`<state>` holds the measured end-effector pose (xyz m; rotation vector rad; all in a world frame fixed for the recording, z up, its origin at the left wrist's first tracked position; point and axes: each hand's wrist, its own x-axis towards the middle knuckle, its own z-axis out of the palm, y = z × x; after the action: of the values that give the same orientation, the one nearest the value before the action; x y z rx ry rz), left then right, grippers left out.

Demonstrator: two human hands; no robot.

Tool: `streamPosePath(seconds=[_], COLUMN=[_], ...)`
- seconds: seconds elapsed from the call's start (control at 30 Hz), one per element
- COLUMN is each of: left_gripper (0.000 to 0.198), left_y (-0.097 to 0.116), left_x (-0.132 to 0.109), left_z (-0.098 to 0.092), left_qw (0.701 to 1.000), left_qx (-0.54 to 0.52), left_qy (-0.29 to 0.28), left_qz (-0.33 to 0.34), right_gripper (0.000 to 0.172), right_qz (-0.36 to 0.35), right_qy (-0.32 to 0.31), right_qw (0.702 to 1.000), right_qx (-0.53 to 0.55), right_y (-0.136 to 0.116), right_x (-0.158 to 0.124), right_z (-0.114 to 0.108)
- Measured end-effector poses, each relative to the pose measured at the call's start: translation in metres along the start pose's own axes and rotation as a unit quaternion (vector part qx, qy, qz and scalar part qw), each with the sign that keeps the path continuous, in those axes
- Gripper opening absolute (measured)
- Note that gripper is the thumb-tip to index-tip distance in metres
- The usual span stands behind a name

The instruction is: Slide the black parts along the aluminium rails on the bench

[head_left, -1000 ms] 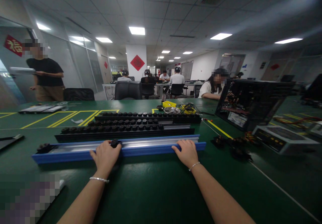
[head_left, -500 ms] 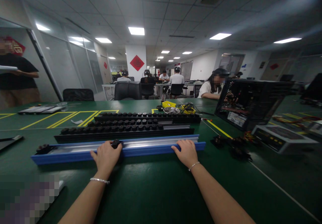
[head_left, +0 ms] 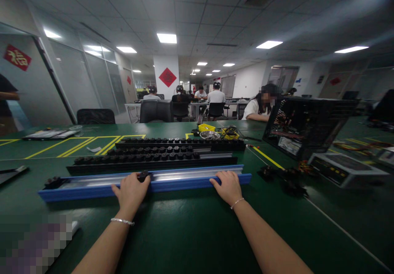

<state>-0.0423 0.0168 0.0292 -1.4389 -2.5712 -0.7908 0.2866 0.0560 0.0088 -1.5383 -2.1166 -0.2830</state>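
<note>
A long blue rail (head_left: 184, 182) with a silvery channel lies across the green table in front of me. My left hand (head_left: 131, 192) rests on its near edge, fingers closed around a small black knob (head_left: 142, 176) sitting in the channel. My right hand (head_left: 227, 187) grips the rail's near edge further right. Another black knob (head_left: 53, 180) sits at the rail's left end.
Two black rails (head_left: 154, 162) lined with several black knobs lie behind the blue one. An open computer case (head_left: 304, 124) and a flat device (head_left: 344, 168) stand at the right, with dark parts (head_left: 286, 179) beside them. Other people sit at far tables.
My hands and the rail have barely moved. The standing person at the far left has walked out of view to the left.
</note>
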Motion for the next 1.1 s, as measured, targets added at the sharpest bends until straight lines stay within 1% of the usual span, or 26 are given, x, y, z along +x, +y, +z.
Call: streamPosePath(seconds=[0.23, 0.43, 0.67, 0.9, 1.1], left_gripper=[0.046, 0.046, 0.048, 0.047, 0.046], left_y=[0.0, -0.001, 0.0, 0.004, 0.004], left_x=[-0.001, -0.001, -0.002, -0.006, -0.008], left_z=[-0.003, -0.005, -0.006, -0.008, -0.013], left_qw=[1.0, 1.0, 0.999, 0.996, 0.994], left_qx=[-0.005, 0.007, 0.011, 0.021, 0.033], left_qy=[-0.004, -0.005, -0.004, 0.003, 0.005], left_qz=[0.006, 0.029, 0.045, 0.084, 0.104], right_gripper=[0.034, 0.03, 0.029, 0.03, 0.031], right_qz=[0.002, 0.002, -0.002, 0.002, 0.003], right_qy=[0.007, 0.001, -0.001, -0.002, -0.005], right_qw=[1.0, 1.0, 1.0, 1.0, 1.0], right_qx=[0.003, -0.007, -0.018, -0.011, -0.007], right_y=[0.0, -0.001, -0.001, -0.001, -0.001], right_x=[0.001, 0.0, -0.002, -0.002, -0.002], right_z=[0.002, 0.002, -0.001, -0.002, -0.002])
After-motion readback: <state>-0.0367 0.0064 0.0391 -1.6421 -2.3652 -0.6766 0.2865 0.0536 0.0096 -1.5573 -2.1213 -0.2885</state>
